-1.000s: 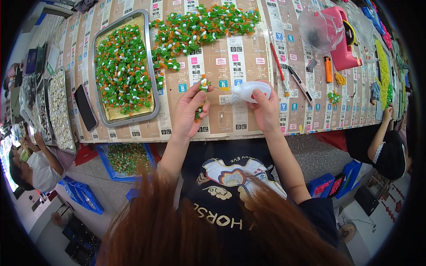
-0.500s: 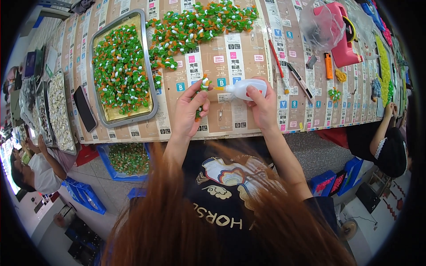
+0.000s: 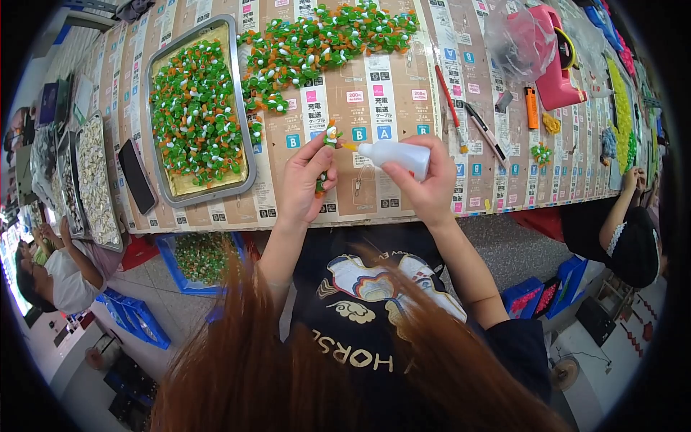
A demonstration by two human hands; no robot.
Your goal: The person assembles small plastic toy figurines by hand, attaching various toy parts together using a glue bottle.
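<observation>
Between the thumb and fingers of my left hand is a small green, white and orange figurine. More green and orange pieces poke out below that thumb, partly hidden by the palm. My right hand wraps round a white squeeze bottle, tilted sideways. Its yellowish nozzle tip points left and comes very close to the figurine; whether they touch I cannot tell. Left of my hands, a metal tray is full of similar green, white and orange figurines. A loose heap of figurines lies beyond my hands.
A phone lies left of the tray. To the right are a red brush, a pen-like tool, an orange lighter and a pink tape dispenser. A blue crate stands below the table edge. Other people sit at both sides.
The squeeze bottle has tipped further, its base now lower and its nozzle slightly to the left. My right hand has shifted a little right and toward me. My left hand stays nearly still.
</observation>
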